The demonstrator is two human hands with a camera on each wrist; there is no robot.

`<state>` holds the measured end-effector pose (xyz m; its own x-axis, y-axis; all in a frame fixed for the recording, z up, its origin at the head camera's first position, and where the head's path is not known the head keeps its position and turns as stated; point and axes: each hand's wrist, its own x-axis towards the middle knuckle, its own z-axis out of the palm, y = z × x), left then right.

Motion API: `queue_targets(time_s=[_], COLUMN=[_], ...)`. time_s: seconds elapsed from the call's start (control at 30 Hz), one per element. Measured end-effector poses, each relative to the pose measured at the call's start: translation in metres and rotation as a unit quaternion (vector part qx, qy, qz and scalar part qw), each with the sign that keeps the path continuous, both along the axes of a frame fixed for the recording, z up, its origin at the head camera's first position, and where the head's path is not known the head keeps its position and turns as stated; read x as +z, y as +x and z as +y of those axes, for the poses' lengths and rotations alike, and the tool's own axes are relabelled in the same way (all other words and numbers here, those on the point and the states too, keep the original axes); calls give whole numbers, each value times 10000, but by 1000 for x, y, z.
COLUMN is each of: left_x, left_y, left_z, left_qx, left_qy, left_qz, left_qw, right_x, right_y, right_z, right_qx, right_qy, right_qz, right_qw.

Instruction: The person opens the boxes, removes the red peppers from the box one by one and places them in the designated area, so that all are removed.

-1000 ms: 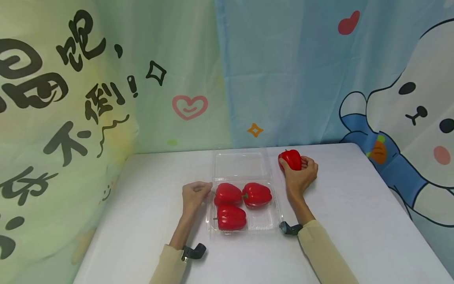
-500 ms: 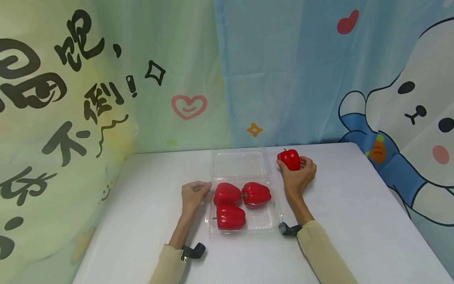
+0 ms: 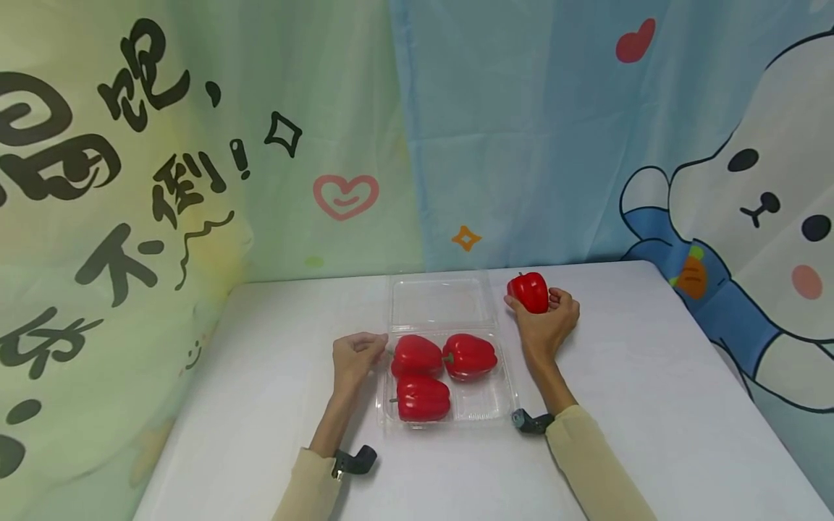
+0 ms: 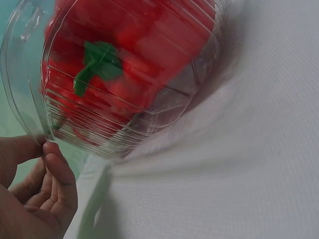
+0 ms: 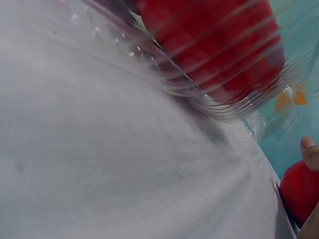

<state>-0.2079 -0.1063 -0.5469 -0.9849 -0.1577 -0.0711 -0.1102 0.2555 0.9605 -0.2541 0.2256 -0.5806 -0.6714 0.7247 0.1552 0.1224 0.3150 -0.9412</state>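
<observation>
A clear plastic clamshell box point(image 3: 482, 410) lies with its lid folded back on the table. Inside it are three red bell peppers: one at the back left point(image 3: 417, 355), one at the back right point(image 3: 470, 357), one at the front left point(image 3: 423, 398). My left hand point(image 3: 356, 357) pinches the box's left rim between thumb and fingertips, plain in the left wrist view, where a green stem point(image 4: 102, 64) shows through the wall. Beyond the box's right side, my right hand point(image 3: 547, 322) grips a fourth bell pepper point(image 3: 528, 292), thumb on its left and fingers on its right.
The transparent lid point(image 3: 444, 302) lies flat toward the table's back edge. White cloth covers the table point(image 3: 260, 405), and a printed curtain point(image 3: 313, 145) hangs right behind it. Dark wrist cameras point(image 3: 356, 460) sit on both forearms.
The whole head view has drifted slightly left. Both hands keep their holds, and the peppers in the box stay in place. The pepper in my right hand shows a slight tilt.
</observation>
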Motion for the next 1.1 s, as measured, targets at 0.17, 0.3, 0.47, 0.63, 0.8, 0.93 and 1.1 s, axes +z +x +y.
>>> queue_targets(time_s=[0.17,0.3,0.47,0.63,0.8,0.93,1.1], left_x=[0,1,2,1,0,0,0], left_y=[0,0,1,2,1,0,0], left_z=[0,0,1,1,0,-1,0], left_qx=[-8,-7,-11,-23,-2,22,34], left_qy=[-24,15,89,131,84,39,14], left_qz=[46,28,30,66,32,6,4], left_qw=[10000,10000,10000,9999,10000,10000,10000], right_x=[6,12,25,33,35,34,34], right_y=[4,8,14,21,26,31,35], right_z=[-2,-1,5,11,16,19,23], right_qx=[-76,-125,-169,-172,-53,168,406], right_qy=[52,42,67,282,461,534,670], right_qz=[6,64,299,597,756,887,954], right_qw=[10000,9999,9994,9977,9961,9945,9923])
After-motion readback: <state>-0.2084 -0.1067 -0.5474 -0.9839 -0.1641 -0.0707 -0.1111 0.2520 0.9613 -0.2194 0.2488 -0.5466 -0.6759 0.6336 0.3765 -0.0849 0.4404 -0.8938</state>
